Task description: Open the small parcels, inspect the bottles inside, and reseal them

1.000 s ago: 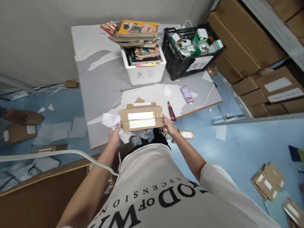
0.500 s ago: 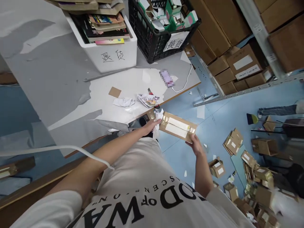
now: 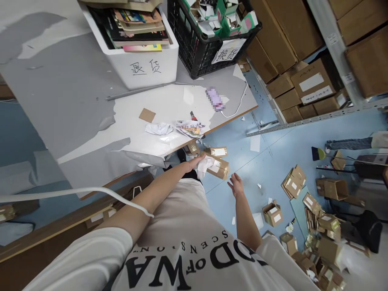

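My left hand (image 3: 195, 162) is closed on a crumpled piece of white paper (image 3: 206, 166), just past the table's near edge. A brown cardboard box (image 3: 223, 169) with a white label and shiny tape lies beyond the paper, partly covered by it. Whether that box touches my left hand, I cannot tell. To the right of the box, my right hand (image 3: 235, 185) hangs over the floor with its fingers apart and nothing in them. Another small taped box (image 3: 218, 151) shows behind the first one.
The table (image 3: 79, 101) carries a white bin (image 3: 151, 72) of books, a black crate (image 3: 197, 56) of green-and-white boxes, a charging phone (image 3: 215, 99), a red-and-black cutter (image 3: 193, 116), a printed sheet (image 3: 190, 129) and crumpled paper (image 3: 159, 129). Cardboard boxes (image 3: 330, 238) litter the floor right.
The labelled box has left my right hand and appears smaller and lower, nearer my left hand. My right hand has opened and shifted left. The white paper stays with my left hand.
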{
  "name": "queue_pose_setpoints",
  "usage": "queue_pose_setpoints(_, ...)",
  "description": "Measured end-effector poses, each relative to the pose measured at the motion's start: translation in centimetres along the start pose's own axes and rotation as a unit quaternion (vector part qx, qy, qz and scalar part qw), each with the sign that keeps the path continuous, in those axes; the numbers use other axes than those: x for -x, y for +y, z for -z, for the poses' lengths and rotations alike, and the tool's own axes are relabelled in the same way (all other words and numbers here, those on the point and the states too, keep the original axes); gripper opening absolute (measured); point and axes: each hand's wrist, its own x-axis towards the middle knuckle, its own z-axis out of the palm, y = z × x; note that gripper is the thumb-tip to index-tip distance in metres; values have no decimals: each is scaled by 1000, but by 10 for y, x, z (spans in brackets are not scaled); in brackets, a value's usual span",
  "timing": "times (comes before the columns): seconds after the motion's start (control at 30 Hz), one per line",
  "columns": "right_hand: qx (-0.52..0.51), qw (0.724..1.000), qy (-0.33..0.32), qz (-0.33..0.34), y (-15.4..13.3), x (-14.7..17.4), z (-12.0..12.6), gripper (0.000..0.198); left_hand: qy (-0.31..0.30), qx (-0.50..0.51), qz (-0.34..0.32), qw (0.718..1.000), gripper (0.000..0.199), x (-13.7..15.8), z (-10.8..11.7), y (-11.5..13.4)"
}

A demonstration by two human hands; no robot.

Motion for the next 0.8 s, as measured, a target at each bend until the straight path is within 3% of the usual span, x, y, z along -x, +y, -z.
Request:
queue_pose_setpoints(0.1,20,999,-3,46,-30,-16,-25,64,25,11,48,998,86,7,15,3)
queue_pose_setpoints(0.2,109,977,-28,179,-74,-29,-67,66,50,-42,7,998,84,20,39,3)
queue_pose_setpoints(0.3,274,888,-65,364,-124,-34,-120,62,111,-204,-104,967,68,38,74,2)
queue_pose_setpoints(0.4,399,778,-125,469,-173,-32,-174,64,226,-377,-176,881,55,52,120,8)
queue_pose_setpoints(0.47,465,715,-153,499,-201,-32,-207,74,311,-435,-150,832,61,51,153,17)
queue_pose_setpoints(0.53,510,674,-162,509,-222,-32,-236,89,353,-460,-95,809,72,42,183,27)
queue_pose_setpoints(0.67,566,639,-156,497,-235,-32,-273,99,292,-493,-45,819,74,14,216,39)
queue_pose_setpoints(0.8,596,612,-152,497,-224,-27,-285,72,257,-492,-60,830,66,-6,211,34)
